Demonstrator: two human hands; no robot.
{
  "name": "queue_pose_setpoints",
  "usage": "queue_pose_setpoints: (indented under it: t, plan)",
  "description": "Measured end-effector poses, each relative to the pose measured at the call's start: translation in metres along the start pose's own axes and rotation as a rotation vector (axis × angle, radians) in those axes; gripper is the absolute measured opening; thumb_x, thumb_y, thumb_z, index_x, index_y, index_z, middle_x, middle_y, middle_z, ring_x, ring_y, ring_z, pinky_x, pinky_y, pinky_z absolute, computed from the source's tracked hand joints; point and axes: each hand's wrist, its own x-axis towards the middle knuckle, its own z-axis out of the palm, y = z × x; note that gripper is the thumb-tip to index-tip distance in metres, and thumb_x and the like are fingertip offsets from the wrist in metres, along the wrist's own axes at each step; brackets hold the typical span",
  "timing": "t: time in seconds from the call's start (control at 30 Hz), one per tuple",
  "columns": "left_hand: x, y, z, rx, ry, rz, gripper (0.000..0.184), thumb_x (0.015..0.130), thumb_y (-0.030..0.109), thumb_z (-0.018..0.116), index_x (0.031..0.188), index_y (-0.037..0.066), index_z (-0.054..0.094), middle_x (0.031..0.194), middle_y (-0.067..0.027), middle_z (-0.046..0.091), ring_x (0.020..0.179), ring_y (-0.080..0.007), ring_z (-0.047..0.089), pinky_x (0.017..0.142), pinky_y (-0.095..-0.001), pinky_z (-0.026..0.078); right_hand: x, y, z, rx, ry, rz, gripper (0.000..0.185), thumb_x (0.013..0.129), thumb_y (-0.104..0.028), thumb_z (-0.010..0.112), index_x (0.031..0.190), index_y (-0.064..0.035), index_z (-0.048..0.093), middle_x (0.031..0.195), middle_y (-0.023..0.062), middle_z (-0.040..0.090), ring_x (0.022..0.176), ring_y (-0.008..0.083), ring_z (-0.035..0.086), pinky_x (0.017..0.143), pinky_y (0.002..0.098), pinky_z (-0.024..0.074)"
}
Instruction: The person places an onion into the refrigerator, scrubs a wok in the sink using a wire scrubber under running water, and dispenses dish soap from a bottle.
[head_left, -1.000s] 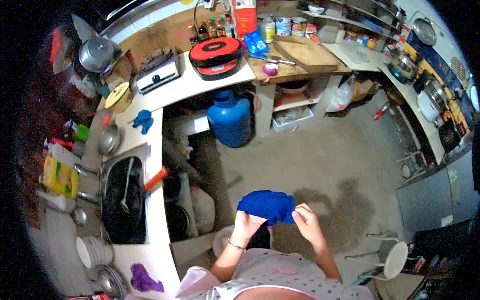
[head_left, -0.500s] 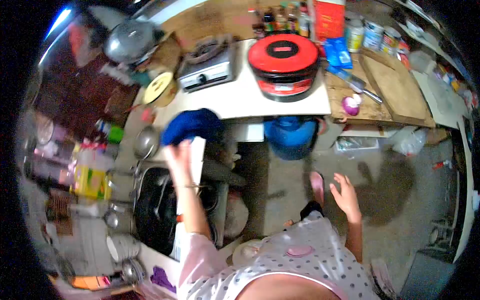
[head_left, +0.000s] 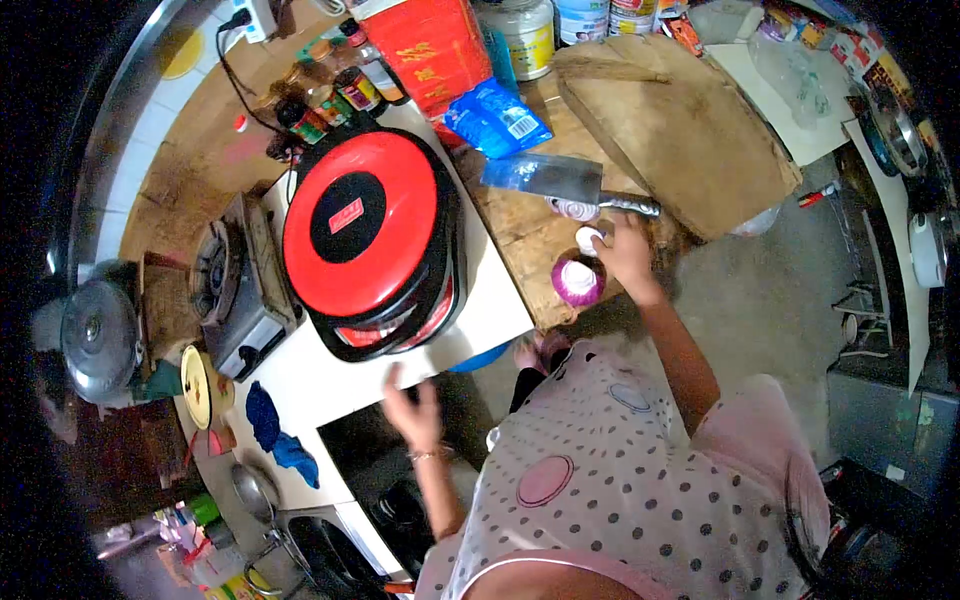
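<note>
My right hand [head_left: 628, 258] is over the wooden board's edge, its thumb side against a small white round piece [head_left: 589, 241]. The other fingers, partly hidden, are close to the handle of a cleaver [head_left: 545, 178] lying flat. Beside the white piece stands a purple onion [head_left: 577, 286] with a pale top. Sliced onion [head_left: 574, 209] sits below the blade. My left hand [head_left: 412, 412], empty with fingers apart, hovers by the white table's front edge, below a red-lidded electric pan [head_left: 368, 225].
A thick chopping board [head_left: 690, 130] leans at the back right, near a blue packet [head_left: 497, 118] and a red box [head_left: 425, 50]. Bottles [head_left: 350, 85] line the wall. A gas stove [head_left: 240, 290], a yellow-lidded pot [head_left: 200, 385] and blue cloths [head_left: 262, 415] are at the left; a sink [head_left: 330, 545] is lower left.
The view has swung right. My left hand has let go of the dark blue cloth, which lies on the table. My right hand has moved from the air beside my body to the wooden board.
</note>
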Motion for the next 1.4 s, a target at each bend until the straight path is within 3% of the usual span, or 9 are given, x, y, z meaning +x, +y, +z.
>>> queue_pose_setpoints:
  t: [0.07,0.3,0.4,0.47,0.67,0.7,0.83,0.97,1.4]
  plan:
    - [0.003,0.029,0.036,-0.106,-0.136,0.263,0.031,0.065,0.006,0.058,0.094,-0.001,0.049,0.094,-0.0152,0.050,0.088,-0.0277,0.048,0.077,-0.0341,0.038,0.018,0.016,0.009,-0.125,0.128,-0.142,0.040,0.062,-0.013,0.061,0.096,0.0009,0.045,0.095,0.0186,0.044,0.090,0.0336,0.042,0.075,0.0378,0.0363]
    - [0.058,0.066,0.104,-0.457,-0.395,0.187,0.027,0.067,0.007,0.056,0.093,0.002,0.050,0.092,-0.0134,0.050,0.085,-0.0266,0.049,0.074,-0.0306,0.040,0.069,0.062,0.014,-0.309,0.005,-0.358,0.031,0.058,-0.007,0.054,0.088,-0.0008,0.049,0.083,0.0139,0.048,0.080,0.0309,0.045,0.070,0.0378,0.0385]
    - [0.077,0.071,0.128,-0.436,-0.518,0.147,0.025,0.069,0.010,0.055,0.092,0.003,0.050,0.090,-0.0132,0.050,0.083,-0.0265,0.050,0.071,-0.0321,0.041,0.079,0.076,0.023,-0.593,-0.230,-0.581,0.020,0.063,-0.020,0.049,0.074,-0.0037,0.050,0.077,0.0138,0.049,0.076,0.0273,0.047,0.061,0.0346,0.0408]
    - [0.089,0.071,0.153,-0.408,-0.397,0.344,0.022,0.071,0.011,0.052,0.091,0.002,0.050,0.088,-0.0139,0.050,0.081,-0.0277,0.050,0.070,-0.0321,0.041,0.072,0.067,0.010,-0.616,-0.170,-0.634,0.018,0.067,-0.017,0.046,0.077,-0.0025,0.050,0.077,0.0141,0.049,0.075,0.0258,0.047,0.063,0.0334,0.0409]
    - [0.107,0.087,0.224,-0.322,-0.576,0.061,0.039,0.065,0.019,0.059,0.097,0.000,0.047,0.092,-0.0164,0.050,0.083,-0.0304,0.049,0.073,-0.0342,0.040,0.083,0.067,0.001,-0.333,0.060,-0.845,0.032,0.074,-0.022,0.050,0.097,-0.0004,0.045,0.082,0.0153,0.047,0.074,0.0281,0.047,0.067,0.0341,0.0410]
    - [0.111,0.087,0.236,-0.318,-0.631,0.108,0.050,0.062,0.024,0.062,0.102,0.000,0.045,0.095,-0.0170,0.049,0.085,-0.0310,0.048,0.074,-0.0350,0.039,0.084,0.064,-0.003,-0.206,-0.173,-0.630,0.033,0.075,-0.018,0.049,0.102,-0.0008,0.042,0.086,0.0189,0.047,0.076,0.0316,0.048,0.067,0.0375,0.0411]
    - [0.121,0.131,0.242,-0.044,-0.589,0.150,0.093,0.047,0.040,0.070,0.119,0.003,0.024,0.114,-0.0177,0.032,0.101,-0.0323,0.037,0.082,-0.0377,0.035,0.102,0.050,-0.006,-0.078,-0.378,-0.515,0.029,0.079,-0.016,0.042,0.103,-0.0012,0.040,0.087,0.0225,0.047,0.077,0.0350,0.047,0.065,0.0413,0.0390]
    - [0.128,0.170,0.249,0.322,-0.857,0.030,0.098,0.044,0.050,0.068,0.119,0.006,0.024,0.120,-0.0159,0.024,0.112,-0.0292,0.024,0.086,-0.0441,0.028,0.119,0.040,-0.024,0.015,-0.340,-0.438,0.022,0.078,-0.018,0.042,0.086,0.0025,0.046,0.060,0.0204,0.051,0.051,0.0335,0.051,0.049,0.0401,0.0423]
    - [0.126,0.185,0.281,0.547,-0.878,-0.046,0.081,0.044,0.037,0.071,0.109,0.008,0.032,0.110,-0.0146,0.031,0.102,-0.0312,0.033,0.078,-0.0422,0.038,0.123,0.042,-0.024,0.119,-0.436,-0.398,0.020,0.080,-0.016,0.040,0.087,0.0017,0.046,0.078,0.0209,0.051,0.073,0.0355,0.049,0.063,0.0411,0.0386]
